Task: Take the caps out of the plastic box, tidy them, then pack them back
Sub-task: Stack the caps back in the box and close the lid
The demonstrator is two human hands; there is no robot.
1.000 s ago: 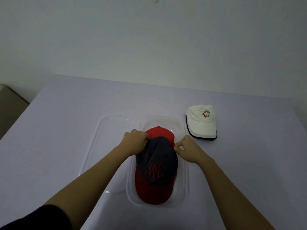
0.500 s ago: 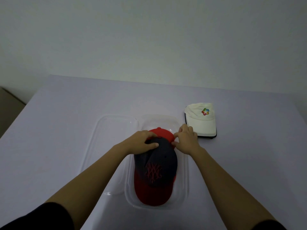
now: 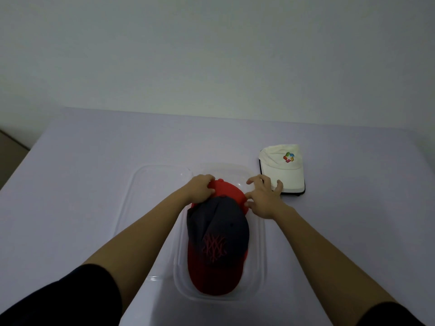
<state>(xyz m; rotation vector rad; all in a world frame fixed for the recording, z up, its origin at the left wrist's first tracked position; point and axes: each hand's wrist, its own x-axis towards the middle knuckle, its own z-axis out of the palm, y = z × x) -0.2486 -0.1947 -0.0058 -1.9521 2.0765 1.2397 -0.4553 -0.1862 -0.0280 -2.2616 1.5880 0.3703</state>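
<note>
A clear plastic box (image 3: pixel 261 260) sits on the table in front of me. Inside it lies a dark navy cap with a red brim and red stitched logo (image 3: pixel 217 241), on top of a red cap (image 3: pixel 229 191) whose crown shows at the far end. My left hand (image 3: pixel 200 188) grips the far left edge of the red cap. My right hand (image 3: pixel 263 196) pinches its right edge, with the other fingers spread. A white cap with a coloured logo (image 3: pixel 281 168) lies folded on a dark cap outside the box, to the right.
The clear box lid (image 3: pixel 150 189) lies flat on the table, left of the box and partly under my left arm. The pale table (image 3: pixel 82 184) ends at a wall behind. A brown surface (image 3: pixel 9 142) shows past the left edge.
Both hands have moved farther away from me, off the navy cap's back and onto the red cap's crown. My right hand's fingers have spread.
</note>
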